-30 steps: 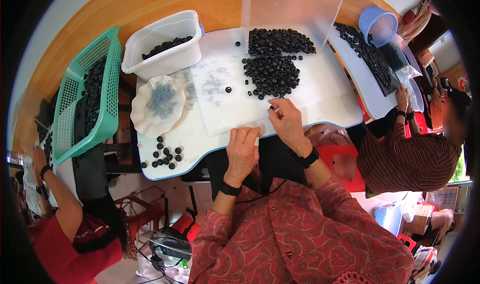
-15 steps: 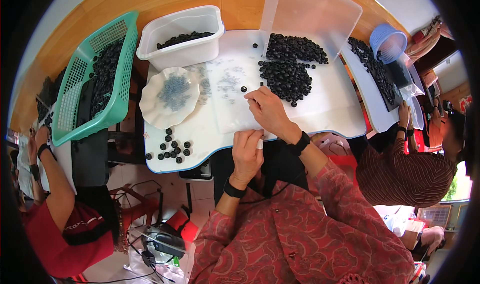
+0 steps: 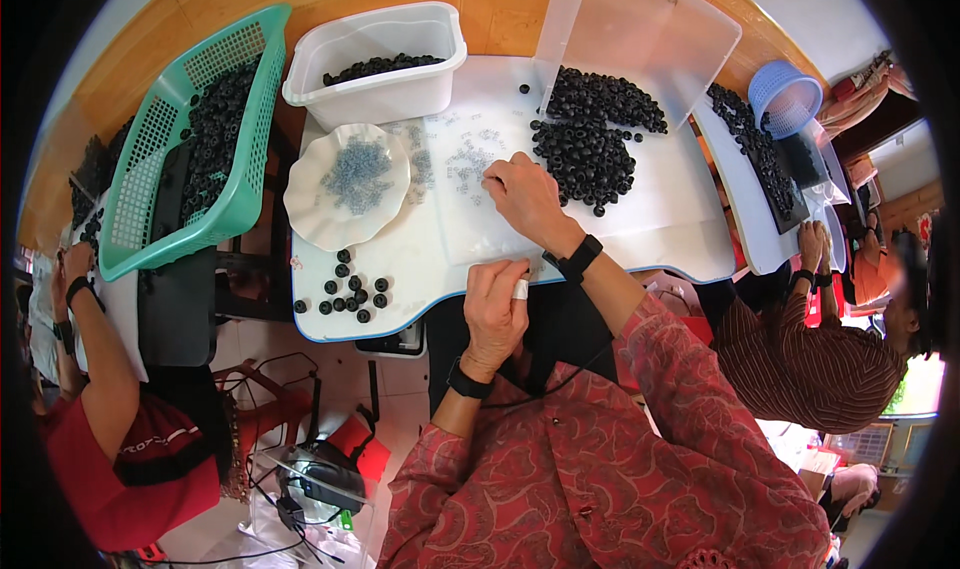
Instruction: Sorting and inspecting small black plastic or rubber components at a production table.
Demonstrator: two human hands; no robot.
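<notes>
My right hand (image 3: pixel 526 201) reaches over the white tabletop (image 3: pixel 650 224). Its fingers are pinched at the edge of a scatter of small clear pieces (image 3: pixel 470 161), and whatever they hold is too small to make out. By the table's front edge, my left hand (image 3: pixel 494 307) is closed, with white tape round one finger. Its grip is hidden from view. To the right of my right hand lies a heap of small round black parts (image 3: pixel 583 164). A cream wavy-rimmed plate (image 3: pixel 310 219) with more clear pieces sits to the left.
A white tub (image 3: pixel 375 101) and a green basket (image 3: pixel 245 184), both with black parts, stand at the far left. Several black parts (image 3: pixel 355 283) lie near the front left edge. A clear plastic bin (image 3: pixel 645 34) lies tipped behind the heap. Co-workers sit on both sides.
My right hand has moved slightly left and away from me, to the clear pieces. The loose black part beside its fingertips no longer shows. My left hand stays put.
</notes>
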